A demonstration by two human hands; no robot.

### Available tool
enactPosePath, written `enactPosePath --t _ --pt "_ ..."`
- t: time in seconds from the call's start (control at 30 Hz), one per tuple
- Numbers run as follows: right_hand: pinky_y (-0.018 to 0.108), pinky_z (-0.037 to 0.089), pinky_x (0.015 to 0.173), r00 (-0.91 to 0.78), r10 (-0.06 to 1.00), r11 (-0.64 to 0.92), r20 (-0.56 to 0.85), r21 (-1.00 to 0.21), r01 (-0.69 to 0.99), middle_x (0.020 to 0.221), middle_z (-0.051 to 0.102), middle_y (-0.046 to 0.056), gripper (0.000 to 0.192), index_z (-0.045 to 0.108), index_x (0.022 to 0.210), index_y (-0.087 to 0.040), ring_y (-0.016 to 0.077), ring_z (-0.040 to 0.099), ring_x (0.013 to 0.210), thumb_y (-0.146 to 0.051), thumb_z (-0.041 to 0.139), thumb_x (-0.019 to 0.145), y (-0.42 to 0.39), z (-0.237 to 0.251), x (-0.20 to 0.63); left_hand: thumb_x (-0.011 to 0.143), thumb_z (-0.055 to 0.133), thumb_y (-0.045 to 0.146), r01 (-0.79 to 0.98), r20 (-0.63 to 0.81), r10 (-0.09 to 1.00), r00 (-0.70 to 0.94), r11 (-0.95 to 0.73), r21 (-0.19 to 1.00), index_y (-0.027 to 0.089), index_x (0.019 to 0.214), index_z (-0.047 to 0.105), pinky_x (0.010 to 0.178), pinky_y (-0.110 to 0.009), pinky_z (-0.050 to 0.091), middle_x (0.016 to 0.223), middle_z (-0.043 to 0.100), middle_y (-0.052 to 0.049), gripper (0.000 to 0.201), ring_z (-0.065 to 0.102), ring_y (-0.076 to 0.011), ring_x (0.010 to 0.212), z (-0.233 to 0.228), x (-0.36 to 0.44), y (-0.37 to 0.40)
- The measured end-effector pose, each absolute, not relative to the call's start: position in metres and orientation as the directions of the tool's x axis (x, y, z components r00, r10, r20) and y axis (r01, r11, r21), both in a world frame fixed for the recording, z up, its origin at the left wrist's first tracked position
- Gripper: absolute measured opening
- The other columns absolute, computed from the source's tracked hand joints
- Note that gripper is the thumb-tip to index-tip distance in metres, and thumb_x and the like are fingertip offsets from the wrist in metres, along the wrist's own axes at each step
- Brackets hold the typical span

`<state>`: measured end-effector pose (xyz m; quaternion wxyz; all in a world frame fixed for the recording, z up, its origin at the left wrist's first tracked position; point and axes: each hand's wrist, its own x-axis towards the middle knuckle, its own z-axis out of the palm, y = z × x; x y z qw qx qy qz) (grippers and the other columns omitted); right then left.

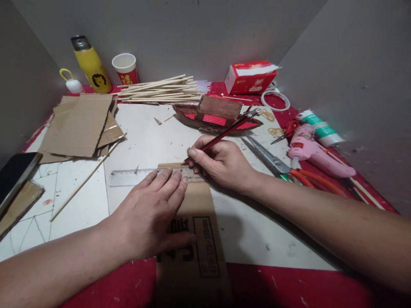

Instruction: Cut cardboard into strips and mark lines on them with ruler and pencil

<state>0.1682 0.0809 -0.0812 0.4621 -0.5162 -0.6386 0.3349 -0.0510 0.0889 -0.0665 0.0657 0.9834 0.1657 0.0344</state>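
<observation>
Pencil (pixel 224 133) pinched in my right hand (pixel 224 164), tip at the ruler (pixel 135 176). My left hand (pixel 150 214) presses flat, fingers spread, on ruler and cardboard strip (pixel 199 239). Paper cup (pixel 125 68) at the bench's far edge; contents unseen

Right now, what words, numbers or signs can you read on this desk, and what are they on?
Cardboard strip: large dark print partly under the left hand; a boxed line of small numbers, too blurred to read.
Ruler: scale marks, numbers too small.
Paper cup: one yellow character on red, not legible.
Yellow flask: a lion-face picture, no words.
Tissue box: pale marks, blurred.
Glue tube: nothing legible.
</observation>
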Motion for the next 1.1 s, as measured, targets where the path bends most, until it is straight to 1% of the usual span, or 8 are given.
enactPosePath --t 0.2,0.37,0.53,0.77,0.87,1.03,1.1 --pt "0.023 0.045 0.049 -0.040 0.982 0.188 0.184 -0.940 0.284 0.064 0.063 0.000 0.026 0.056 0.075 -0.018 0.0107 0.058 0.051 -0.036 0.060 0.094 0.0811 -0.0798 0.1682 0.085 0.063 0.065 0.320 0.055 0.329 0.943 -0.938 0.129 0.002 0.142 0.050 0.111 -0.059 0.043 0.147 0.052 -0.026 0.087 0.050 -0.0434 0.135 -0.0679 -0.0508 0.0890" --pt "0.022 0.045 0.048 -0.044 0.982 0.189 0.184 -0.941 0.279 0.063 0.062 -0.001 0.026 0.056 0.075 -0.019 0.0099 0.057 0.051 -0.036 0.061 0.094 0.0811 -0.0798 0.1685 0.085 0.061 0.065 0.321 0.041 0.329 0.943 -0.938 0.131 0.002 0.143 0.049 0.112 -0.058 0.042 0.149 0.050 -0.026 0.086 0.048 -0.0425 0.137 -0.0674 -0.0510 0.0890" --pt "0.022 0.046 0.048 -0.040 0.984 0.181 0.176 -0.945 0.272 0.064 0.063 -0.001 0.024 0.056 0.075 -0.019 0.0099 0.058 0.050 -0.033 0.060 0.094 0.0807 -0.0795 0.1693 0.086 0.061 0.066 0.315 0.057 0.322 0.945 -0.942 0.116 0.002 0.141 0.051 0.111 -0.058 0.043 0.147 0.053 -0.025 0.085 0.049 -0.0424 0.135 -0.0673 -0.0513 0.0891" --pt "0.022 0.047 0.049 -0.039 0.992 0.128 0.123 -0.966 0.226 0.063 0.064 -0.001 0.029 0.057 0.075 -0.018 0.0097 0.058 0.050 -0.040 0.065 0.092 0.0818 -0.0785 0.1701 0.085 0.061 0.067 0.312 0.064 0.322 0.945 -0.941 0.128 0.002 0.140 0.052 0.112 -0.058 0.042 0.147 0.052 -0.026 0.086 0.048 -0.0430 0.136 -0.0683 -0.0521 0.0887" --pt "0.022 0.047 0.048 -0.027 0.991 0.133 0.130 -0.967 0.219 0.065 0.065 0.000 0.028 0.057 0.076 -0.018 0.0100 0.059 0.051 -0.040 0.066 0.092 0.0817 -0.0779 0.1700 0.085 0.060 0.067 0.314 0.058 0.323 0.945 -0.941 0.126 0.002 0.140 0.052 0.112 -0.058 0.041 0.147 0.052 -0.026 0.086 0.047 -0.0430 0.137 -0.0685 -0.0519 0.0886" --pt "0.021 0.046 0.046 -0.030 0.996 0.094 0.089 -0.976 0.198 0.063 0.064 0.000 0.029 0.057 0.075 -0.019 0.0094 0.058 0.050 -0.040 0.067 0.091 0.0810 -0.0772 0.1701 0.086 0.059 0.066 0.311 0.055 0.319 0.946 -0.943 0.114 0.002 0.142 0.051 0.113 -0.058 0.041 0.148 0.051 -0.025 0.085 0.047 -0.0425 0.137 -0.0679 -0.0518 0.0889" --pt "0.021 0.046 0.046 -0.022 0.995 0.103 0.100 -0.975 0.198 0.065 0.065 0.000 0.030 0.057 0.075 -0.019 0.0097 0.059 0.051 -0.042 0.068 0.090 0.0820 -0.0784 0.1702 0.087 0.059 0.066 0.308 0.058 0.316 0.947 -0.945 0.110 0.002 0.141 0.051 0.112 -0.058 0.042 0.148 0.052 -0.025 0.084 0.048 -0.0424 0.137 -0.0678 -0.0518 0.0893"
